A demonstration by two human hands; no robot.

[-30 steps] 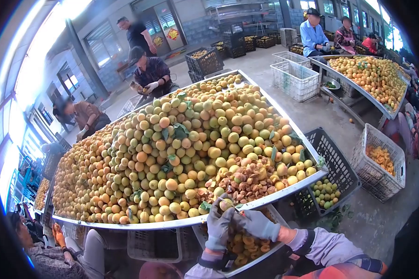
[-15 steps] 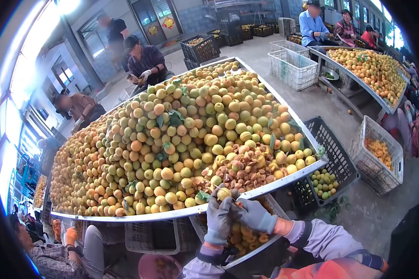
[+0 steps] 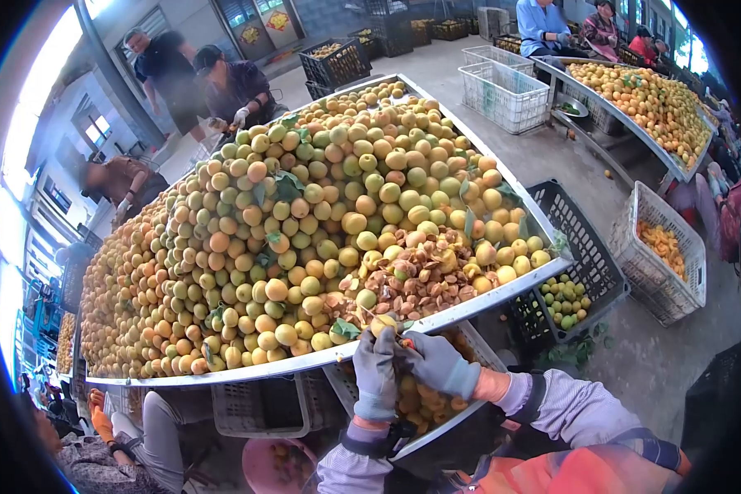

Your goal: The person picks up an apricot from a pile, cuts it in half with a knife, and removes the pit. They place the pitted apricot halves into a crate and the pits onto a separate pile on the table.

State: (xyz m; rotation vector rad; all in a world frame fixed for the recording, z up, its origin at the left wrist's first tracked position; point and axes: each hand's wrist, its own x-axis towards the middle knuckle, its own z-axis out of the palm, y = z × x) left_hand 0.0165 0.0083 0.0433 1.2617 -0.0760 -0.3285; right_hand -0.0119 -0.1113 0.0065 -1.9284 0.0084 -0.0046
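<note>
Both my hands wear grey gloves and meet at the near edge of a metal-rimmed table (image 3: pixel 305 377) heaped with yellow-green fruit (image 3: pixel 247 239). My left hand (image 3: pixel 375 372) pinches a yellow fruit (image 3: pixel 382 325) at its fingertips. My right hand (image 3: pixel 441 362) is closed around a small tool with a red part (image 3: pixel 408 343), which touches or nearly touches the fruit; its tip is too small to make out. Just beyond my hands lies a pile of brown pits and scraps (image 3: pixel 424 280). Below them, a crate (image 3: pixel 486 350) holds orange-yellow fruit pieces.
To the right stand a black crate (image 3: pixel 580 247) with green fruit and a white crate (image 3: pixel 663 280) with orange pieces. A pink basin (image 3: pixel 263 465) is at the bottom. Co-workers sit or stand around this table and a second fruit table (image 3: pixel 646 107).
The view has shifted, so the table and crates sit slightly higher and further left. My hands remain together at the fruit. The standing person at the back left has turned or leaned.
</note>
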